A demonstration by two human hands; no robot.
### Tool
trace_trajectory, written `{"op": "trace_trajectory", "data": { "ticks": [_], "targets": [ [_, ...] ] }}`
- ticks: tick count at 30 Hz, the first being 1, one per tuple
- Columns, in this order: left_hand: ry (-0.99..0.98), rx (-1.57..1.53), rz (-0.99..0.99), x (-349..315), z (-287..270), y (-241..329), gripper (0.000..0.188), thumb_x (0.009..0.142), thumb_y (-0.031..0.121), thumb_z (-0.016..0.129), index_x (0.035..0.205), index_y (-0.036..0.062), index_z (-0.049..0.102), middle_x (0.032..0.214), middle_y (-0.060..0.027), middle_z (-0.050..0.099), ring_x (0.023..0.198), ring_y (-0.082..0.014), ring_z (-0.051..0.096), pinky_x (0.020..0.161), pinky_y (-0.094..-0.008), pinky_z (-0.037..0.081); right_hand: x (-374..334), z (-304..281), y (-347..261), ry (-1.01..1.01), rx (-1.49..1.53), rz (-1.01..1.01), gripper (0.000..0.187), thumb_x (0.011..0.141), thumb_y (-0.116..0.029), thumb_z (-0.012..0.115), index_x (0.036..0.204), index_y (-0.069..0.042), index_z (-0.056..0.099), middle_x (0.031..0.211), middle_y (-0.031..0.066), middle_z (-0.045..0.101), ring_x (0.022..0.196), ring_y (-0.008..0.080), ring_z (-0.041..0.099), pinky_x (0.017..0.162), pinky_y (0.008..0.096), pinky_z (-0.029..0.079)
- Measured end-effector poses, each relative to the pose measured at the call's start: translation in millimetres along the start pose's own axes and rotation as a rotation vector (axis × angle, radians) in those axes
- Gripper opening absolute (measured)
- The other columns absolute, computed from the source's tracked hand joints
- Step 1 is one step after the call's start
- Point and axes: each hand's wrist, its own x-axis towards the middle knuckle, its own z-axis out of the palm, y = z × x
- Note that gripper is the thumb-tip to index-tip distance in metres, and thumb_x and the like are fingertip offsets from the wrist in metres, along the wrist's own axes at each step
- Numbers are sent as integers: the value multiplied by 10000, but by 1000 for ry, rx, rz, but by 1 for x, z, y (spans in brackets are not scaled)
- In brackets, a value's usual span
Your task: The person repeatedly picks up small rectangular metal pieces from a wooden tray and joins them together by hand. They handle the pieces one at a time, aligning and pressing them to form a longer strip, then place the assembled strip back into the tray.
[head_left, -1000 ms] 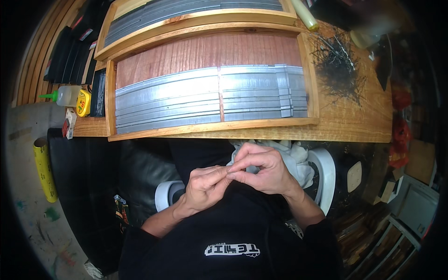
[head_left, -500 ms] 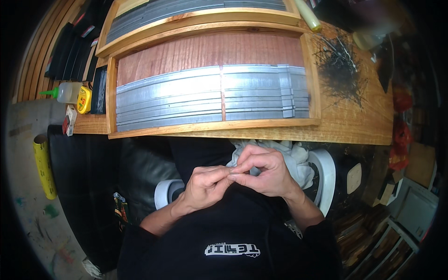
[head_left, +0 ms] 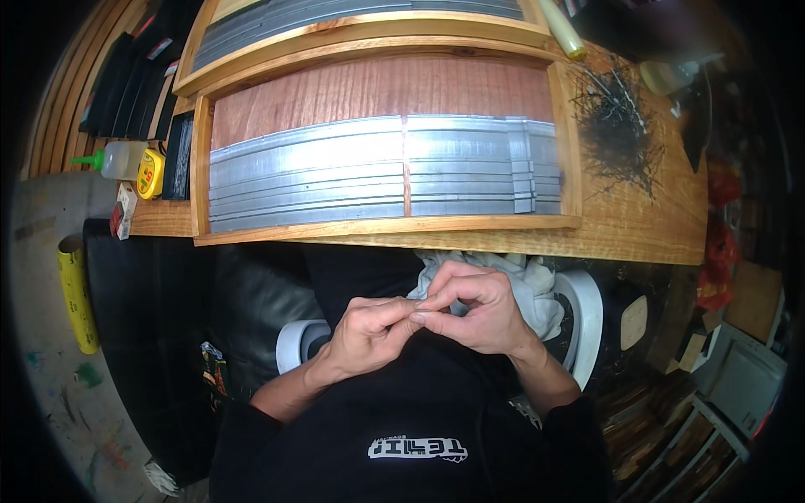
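Over my lap, in front of my dark shirt, my two hands meet at the fingertips. My left hand (head_left: 369, 335) has its fingers curled and pinched together. Against it, my right hand (head_left: 474, 308) presses thumb and forefinger closed. Whatever lies between the fingertips is hidden or too small to make out. Beyond them on the table is a wooden tray (head_left: 386, 230) with a reddish-brown base. Grey metal strips (head_left: 310, 172) lie in it in rows, split by a narrow gap. Small metal pieces (head_left: 521, 168) stand stacked across the strips at the right.
A second wooden tray (head_left: 360, 33) sits behind. Right of the trays lies a heap of thin dark wires (head_left: 616, 121). At left are a yellow tape measure (head_left: 150, 173) and a green-tipped bottle (head_left: 123, 159). A pale cloth (head_left: 532, 289) hangs beside my right hand.
The table and trays have shifted very slightly in the picture. My hands keep the same pinched pose, fingertips together.
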Motion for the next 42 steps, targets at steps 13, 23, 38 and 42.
{"op": "trace_trajectory", "data": {
  "ticks": [13, 23, 38, 42],
  "targets": [
    [103, 4, 127, 2, 2, -2, 201, 876, -61, 724, 1075, -90, 713, 835, -197, 724, 691, -255, 715, 605, -300, 538, -1, 6, -5, 52, -73, -73, 125, 805, -6, 826, 911, -1, 761, 852, 66, 705, 747, 149, 684, 625, 246, 525],
    [102, -8, 78, 0, 2, 1, 187, 898, -32, 721, 1079, -83, 725, 835, -189, 736, 698, -227, 722, 603, -288, 541, 0, 5, -7, 44, -76, -38, 110, 807, -12, 824, 897, -7, 759, 840, 64, 705, 739, 147, 682, 622, 244, 522],
    [102, -11, 72, 2, 3, 3, 191, 901, -23, 729, 1086, -73, 730, 852, -191, 745, 732, -238, 743, 629, -291, 562, 2, 3, -10, 40, -83, -29, 91, 807, 0, 814, 862, -9, 742, 837, 67, 710, 750, 158, 691, 648, 254, 538],
    [114, -9, 94, 2, 4, 1, 183, 904, -32, 718, 1082, -76, 727, 857, -182, 753, 720, -223, 743, 614, -274, 554, 2, 2, -8, 39, -81, -34, 94, 808, -3, 816, 863, -10, 741, 838, 68, 712, 755, 157, 693, 654, 253, 542]
  ]
}}
